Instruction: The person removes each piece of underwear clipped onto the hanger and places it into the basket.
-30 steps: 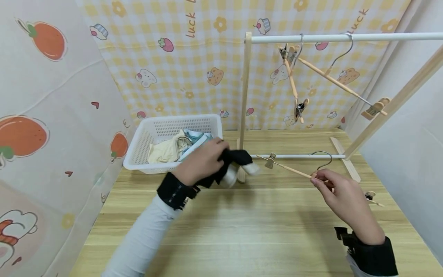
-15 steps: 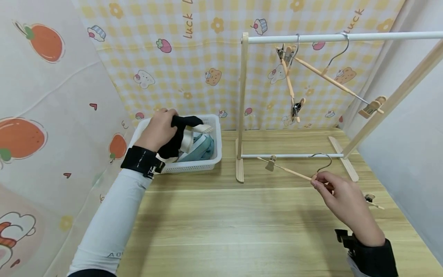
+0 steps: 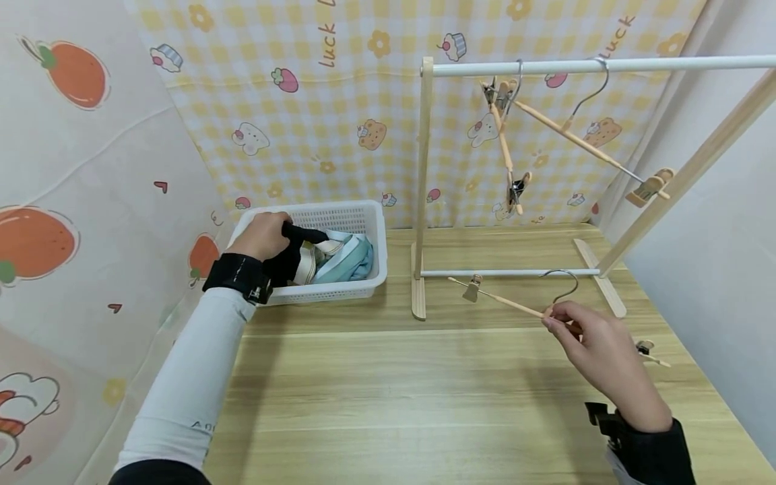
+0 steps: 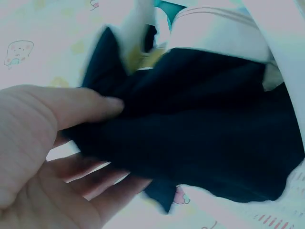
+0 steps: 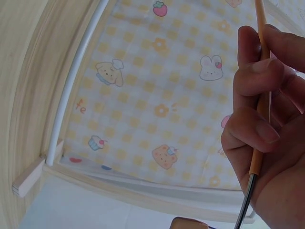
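Note:
My left hand (image 3: 263, 236) is over the left part of the white basket (image 3: 330, 292), gripping a small black garment with a whitish band (image 4: 190, 124). Its thumb lies on top of the black cloth and the other fingers are beneath, in the left wrist view. A light blue garment (image 3: 353, 261) lies in the basket, to the right of the black one. Above the table, my right hand (image 3: 603, 360) holds a wooden clip hanger (image 3: 515, 306) by the middle of its bar. The curled fingers wrap the bar (image 5: 257, 160), and one metal clip (image 3: 471, 288) points left.
A clothes rack with a white rail (image 3: 685, 65) stands at the back right. Two clip hangers, one seen nearly end-on (image 3: 504, 141) and one slanted (image 3: 566, 133), hang from it. A patterned cloth wall (image 3: 339, 135) rises behind the wooden table (image 3: 364, 397).
My left hand has carried the black garment leftward from beside the rack post and lowered it into the basket. My right hand and the hanger have stayed nearly still.

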Action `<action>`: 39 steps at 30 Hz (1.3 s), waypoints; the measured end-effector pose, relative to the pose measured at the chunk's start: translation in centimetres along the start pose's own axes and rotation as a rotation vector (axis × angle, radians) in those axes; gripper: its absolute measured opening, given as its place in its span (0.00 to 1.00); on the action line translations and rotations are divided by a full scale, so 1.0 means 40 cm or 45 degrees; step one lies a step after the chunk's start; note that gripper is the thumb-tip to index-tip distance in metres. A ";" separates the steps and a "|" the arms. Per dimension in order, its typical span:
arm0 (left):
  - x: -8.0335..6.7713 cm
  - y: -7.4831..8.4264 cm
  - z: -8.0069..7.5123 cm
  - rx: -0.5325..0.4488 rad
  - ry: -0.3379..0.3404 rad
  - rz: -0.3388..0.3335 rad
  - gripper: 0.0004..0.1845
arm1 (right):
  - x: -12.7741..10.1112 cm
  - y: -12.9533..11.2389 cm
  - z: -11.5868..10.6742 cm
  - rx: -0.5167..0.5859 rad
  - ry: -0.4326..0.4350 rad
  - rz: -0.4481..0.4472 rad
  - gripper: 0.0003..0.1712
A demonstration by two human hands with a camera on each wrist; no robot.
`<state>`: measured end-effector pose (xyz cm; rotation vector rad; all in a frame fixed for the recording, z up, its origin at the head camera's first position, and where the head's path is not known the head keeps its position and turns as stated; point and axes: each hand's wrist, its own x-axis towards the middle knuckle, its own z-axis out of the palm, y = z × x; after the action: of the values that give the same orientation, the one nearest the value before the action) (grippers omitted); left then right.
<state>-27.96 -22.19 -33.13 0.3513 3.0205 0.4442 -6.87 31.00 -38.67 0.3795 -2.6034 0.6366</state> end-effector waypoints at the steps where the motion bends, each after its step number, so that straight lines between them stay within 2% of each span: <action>1: 0.000 -0.002 0.001 -0.001 -0.029 -0.016 0.24 | 0.000 0.000 0.001 -0.001 0.001 -0.002 0.05; 7: -0.008 0.010 -0.004 0.042 -0.179 -0.087 0.32 | 0.000 -0.001 0.000 -0.001 -0.006 0.003 0.05; 12: -0.023 0.038 -0.004 0.066 -0.193 -0.081 0.34 | -0.001 -0.002 -0.002 -0.001 -0.013 0.011 0.04; 18: -0.046 0.093 0.017 0.108 -0.057 -0.013 0.30 | -0.002 0.002 -0.008 -0.004 -0.016 0.028 0.03; 25: -0.107 0.185 0.043 0.215 0.194 0.232 0.14 | -0.008 0.017 -0.021 -0.018 -0.005 0.046 0.05; 29: -0.149 0.234 0.067 0.262 0.285 0.320 0.14 | -0.012 0.029 -0.032 -0.031 0.007 0.064 0.05; 32: -0.178 0.260 0.095 0.267 0.342 0.351 0.14 | -0.016 0.040 -0.043 -0.054 0.016 0.079 0.05; 39: -0.247 0.310 0.174 0.169 0.439 0.420 0.15 | -0.026 0.081 -0.078 -0.102 0.024 0.139 0.03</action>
<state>-15.01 -11.05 -35.82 0.8764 3.3430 0.3545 -6.04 35.47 -37.86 0.2064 -2.6357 0.5666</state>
